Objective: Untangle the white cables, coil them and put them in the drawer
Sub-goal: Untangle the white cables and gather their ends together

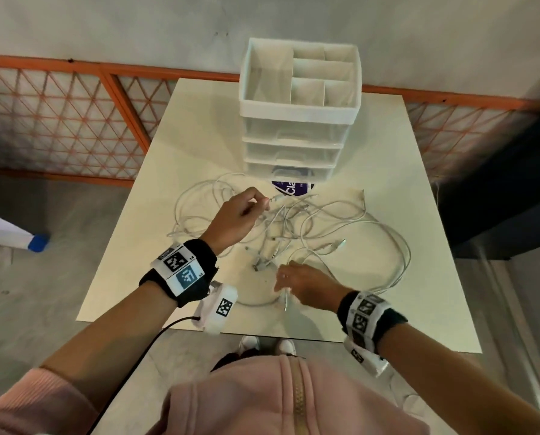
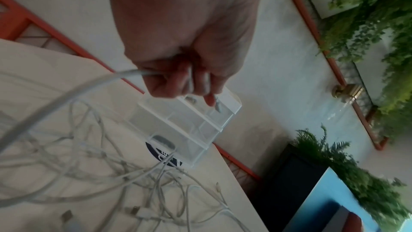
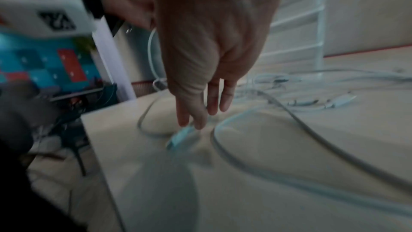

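Observation:
A tangle of white cables (image 1: 297, 227) lies spread across the middle of the white table (image 1: 180, 146). My left hand (image 1: 264, 202) is raised over the tangle's far left side. In the left wrist view the left hand (image 2: 185, 80) curls its fingers round one white cable (image 2: 125, 74). My right hand (image 1: 283, 290) is low at the near side, fingers pointing down. Its thumb and forefinger pinch a cable plug (image 3: 180, 137), blurred in the right wrist view. The clear drawer unit (image 1: 294, 142) stands behind the tangle with its drawers shut.
On top of the drawer unit sits an open white tray (image 1: 246, 73) with compartments. A purple sticker (image 1: 290, 188) shows at the unit's foot. An orange lattice fence (image 1: 58, 120) runs behind the table. Dark furniture (image 1: 498, 199) stands to the right.

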The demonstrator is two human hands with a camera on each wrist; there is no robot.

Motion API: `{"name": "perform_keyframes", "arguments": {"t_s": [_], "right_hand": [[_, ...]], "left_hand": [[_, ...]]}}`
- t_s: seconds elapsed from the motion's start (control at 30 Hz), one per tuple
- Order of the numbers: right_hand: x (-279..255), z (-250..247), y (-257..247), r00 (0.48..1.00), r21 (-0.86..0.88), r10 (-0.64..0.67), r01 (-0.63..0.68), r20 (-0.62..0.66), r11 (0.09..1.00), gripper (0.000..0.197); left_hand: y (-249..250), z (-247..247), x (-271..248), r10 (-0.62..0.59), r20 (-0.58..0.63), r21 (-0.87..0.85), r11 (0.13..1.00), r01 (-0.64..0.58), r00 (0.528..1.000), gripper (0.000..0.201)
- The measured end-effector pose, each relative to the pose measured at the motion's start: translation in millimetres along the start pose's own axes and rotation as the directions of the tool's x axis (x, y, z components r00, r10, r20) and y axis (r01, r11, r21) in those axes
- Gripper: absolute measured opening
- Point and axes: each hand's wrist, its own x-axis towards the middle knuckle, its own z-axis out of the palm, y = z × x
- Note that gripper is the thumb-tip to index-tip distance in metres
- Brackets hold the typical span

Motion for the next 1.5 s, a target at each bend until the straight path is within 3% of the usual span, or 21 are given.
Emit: {"name": "perform_keyframes", "arguments": {"t_s": [0.13,0.2,0.27,0.33,0.43,0.5,0.6,0.83,1.03,1.1,1.17,1.27,1.4,1.47,1.5], "right_hand": [[3,8,9,0.996,-0.206,-0.068,0.054,-0.064,0.977,0.042],[4,-6,15,0.992,-0.162,-0.048,0.029,-0.116,0.986,0.029],[4,-31,20,0.981,-0.018,0.022,-0.026,-0.194,1.0,0.013],[1,-57,22,0.948,0.193,0.146,-0.093,-0.282,0.977,0.012],[1,-94,18,0.866,0.406,0.273,-0.09,-0.419,0.91,0.016],[3,-115,9,0.824,0.551,0.365,-0.077,-0.434,0.831,0.017],[10,-130,1,0.805,0.689,0.424,-0.026,-0.415,0.724,0.014],[10,-139,-3,0.856,0.864,0.425,0.047,-0.294,0.501,0.027],[10,-141,-1,0.916,0.921,0.346,0.06,-0.204,0.384,0.029],[8,-141,-4,0.945,0.898,0.284,0.023,-0.163,0.439,0.023],[0,-137,-3,0.961,0.832,0.249,-0.043,-0.116,0.554,0.021],[-24,-132,17,0.948,0.787,0.304,-0.12,-0.089,0.605,0.034],[-65,-127,67,0.847,0.646,0.527,-0.364,-0.07,0.67,0.045],[-80,-126,85,0.797,0.551,0.597,-0.458,-0.093,0.697,0.046],[-83,-127,89,0.785,0.526,0.609,-0.474,-0.111,0.706,0.045]], "left_hand": [[1,-3,-7,-0.06,0.135,-0.135,0.988,0.079,0.989,0.019],[-3,-5,-11,-0.09,0.195,-0.157,0.98,0.122,0.977,0.021],[-8,-5,-13,-0.102,0.218,-0.187,0.972,0.144,0.971,0.015],[-13,-3,-15,-0.103,0.221,-0.22,0.963,0.152,0.97,0.011],[-12,0,-16,-0.084,0.191,-0.273,0.952,0.135,0.978,0.011],[-8,3,-14,-0.073,0.155,-0.324,0.938,0.12,0.985,0.014],[1,7,-9,-0.08,0.075,-0.357,0.929,0.102,0.994,0.02],[17,11,-5,-0.023,0.044,-0.53,0.847,0.042,0.999,0.015],[28,12,-4,0.056,0.098,-0.578,0.816,0.011,0.994,0.012],[31,9,1,0.08,0.064,-0.587,0.809,-0.028,0.995,0.014],[33,-3,7,0.086,-0.047,-0.622,0.777,-0.097,0.995,0.017],[30,-34,16,0.069,-0.202,-0.689,0.699,-0.192,0.977,0.018],[19,-70,22,-0.073,-0.421,-0.736,0.61,-0.294,0.904,0.019],[16,-78,23,-0.131,-0.486,-0.711,0.635,-0.303,0.864,0.022],[17,-78,22,-0.132,-0.478,-0.701,0.653,-0.287,0.868,0.022]]}}
